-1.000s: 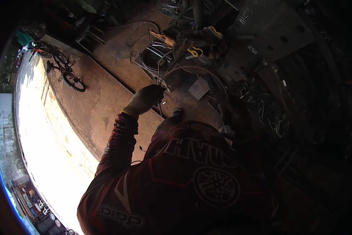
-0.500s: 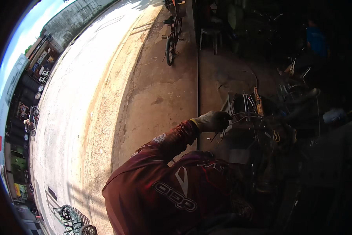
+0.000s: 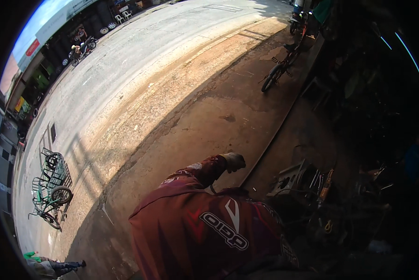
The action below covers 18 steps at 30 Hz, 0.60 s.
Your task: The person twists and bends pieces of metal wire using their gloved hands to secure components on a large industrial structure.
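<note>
Brown floor (image 3: 204, 130) beyond left hand (image 3: 234, 161), fingers (image 3: 240, 163) indistinct

bicycle (image 3: 282, 65) on brown floor (image 3: 195, 133)

1. A dark red jersey (image 3: 167, 224) with brighter red angular patches (image 3: 195, 220) across the back.
2. A white mark (image 3: 233, 215) on it – slanted, forked like a tick.
3. Below that, bold lettering (image 3: 225, 230) with a white outline, running diagonally.
4. A long red sleeve (image 3: 209, 171) with pale printed marks (image 3: 194, 166).
5. A pale, greyish glove (image 3: 232, 159) – its finer details lost in shadow.
</note>
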{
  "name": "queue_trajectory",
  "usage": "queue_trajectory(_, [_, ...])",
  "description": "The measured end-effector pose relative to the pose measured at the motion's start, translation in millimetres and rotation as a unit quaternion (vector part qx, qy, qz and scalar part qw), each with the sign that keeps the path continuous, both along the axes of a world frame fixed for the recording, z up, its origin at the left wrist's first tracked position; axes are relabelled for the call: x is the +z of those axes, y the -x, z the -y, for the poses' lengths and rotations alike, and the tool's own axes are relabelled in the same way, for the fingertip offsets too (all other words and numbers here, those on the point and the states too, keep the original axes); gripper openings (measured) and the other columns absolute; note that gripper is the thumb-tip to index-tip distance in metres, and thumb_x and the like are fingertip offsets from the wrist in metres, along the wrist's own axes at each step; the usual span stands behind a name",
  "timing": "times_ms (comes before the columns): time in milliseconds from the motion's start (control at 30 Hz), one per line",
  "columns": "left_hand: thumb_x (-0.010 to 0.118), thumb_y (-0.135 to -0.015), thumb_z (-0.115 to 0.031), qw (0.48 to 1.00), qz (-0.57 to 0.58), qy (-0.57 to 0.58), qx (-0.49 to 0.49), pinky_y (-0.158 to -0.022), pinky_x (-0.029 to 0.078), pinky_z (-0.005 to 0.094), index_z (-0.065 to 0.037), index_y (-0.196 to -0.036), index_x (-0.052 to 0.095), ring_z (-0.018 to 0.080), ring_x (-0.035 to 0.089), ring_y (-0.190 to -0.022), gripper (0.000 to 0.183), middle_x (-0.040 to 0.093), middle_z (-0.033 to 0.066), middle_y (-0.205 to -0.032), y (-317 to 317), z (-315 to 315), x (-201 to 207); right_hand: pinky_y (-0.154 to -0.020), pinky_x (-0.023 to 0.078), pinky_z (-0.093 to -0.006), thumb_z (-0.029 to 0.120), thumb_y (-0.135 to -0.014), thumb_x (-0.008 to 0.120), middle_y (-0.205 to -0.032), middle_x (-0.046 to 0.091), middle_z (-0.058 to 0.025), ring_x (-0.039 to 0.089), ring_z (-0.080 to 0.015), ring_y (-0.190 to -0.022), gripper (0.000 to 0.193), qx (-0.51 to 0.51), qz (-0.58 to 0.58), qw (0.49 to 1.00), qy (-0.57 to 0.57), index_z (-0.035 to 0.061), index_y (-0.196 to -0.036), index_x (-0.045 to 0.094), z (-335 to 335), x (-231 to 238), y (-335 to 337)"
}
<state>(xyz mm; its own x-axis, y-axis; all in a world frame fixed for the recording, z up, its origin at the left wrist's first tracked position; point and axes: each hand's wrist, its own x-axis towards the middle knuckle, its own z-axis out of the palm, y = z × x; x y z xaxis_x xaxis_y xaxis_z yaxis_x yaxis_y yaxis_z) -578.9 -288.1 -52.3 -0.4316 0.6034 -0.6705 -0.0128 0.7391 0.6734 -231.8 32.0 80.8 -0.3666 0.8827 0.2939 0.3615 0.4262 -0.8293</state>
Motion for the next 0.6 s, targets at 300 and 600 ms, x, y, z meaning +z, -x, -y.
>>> queue_trajectory(300, [0.057,-0.092,-0.036,0.982,-0.034,0.186,-0.028,-0.058,0.057,0.0393,-0.005,-0.091,0.068,0.0217,0.066,-0.063,0.033,0.066,0.0075,-0.076,-12.8,66.6,-52.4,-0.074,0.048,-0.0335,0.026,-0.098,0.062,-0.091,0.064,-0.0025,0.061,-0.0163,-0.076,0.025,-0.03,0.019,0.998,-0.046,0.0062,-0.112,0.066,-30.4,-5.0,-0.7])
queue_trajectory(600, [0.056,-0.096,-0.02,0.977,0.011,0.083,-0.195,-0.05,0.049,0.0436,-0.008,-0.098,0.064,0.0243,0.059,-0.058,0.014,0.059,0.0078,-0.074,26.4,91.5,-129.2,-0.079,0.05,-0.0355,0.027,-0.098,0.063,-0.096,0.066,-0.0031,0.064,-0.018,-0.082,0.026,-0.171,0.041,0.974,-0.145,0.0065,-0.115,0.066,-43.0,-24.4,-41.3])
